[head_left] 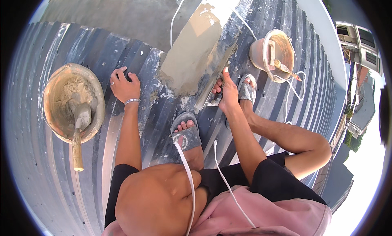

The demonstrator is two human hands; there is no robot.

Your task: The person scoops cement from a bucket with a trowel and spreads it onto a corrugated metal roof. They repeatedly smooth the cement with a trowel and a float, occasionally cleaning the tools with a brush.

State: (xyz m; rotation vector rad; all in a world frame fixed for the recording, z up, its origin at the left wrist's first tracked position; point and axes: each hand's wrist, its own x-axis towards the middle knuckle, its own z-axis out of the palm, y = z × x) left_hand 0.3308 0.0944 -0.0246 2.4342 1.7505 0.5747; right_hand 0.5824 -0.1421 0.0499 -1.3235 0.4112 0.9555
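Note:
My right hand [229,91] is closed on a long, plaster-smeared straightedge [215,77], with the thumb stretched up along it. The straightedge stands on a slant against the right side of a low wall of wet grey-brown plaster [183,66]. My left hand [125,87] leans on the ridged metal roof, its fingers bent but apart, holding nothing I can see. Left of it sits a round basin [50,107] of mixed mortar. A trowel [83,117] with a wooden handle rests in that basin, its handle hanging over the near rim.
A bucket [260,56] stands at the far right with a paintbrush [286,67] and a float-like block [272,52] in it. White cord [297,95] loops beside it. The corrugated roof [30,154] has raised ribs. My sandalled feet are near the wall; buildings lie beyond the right edge.

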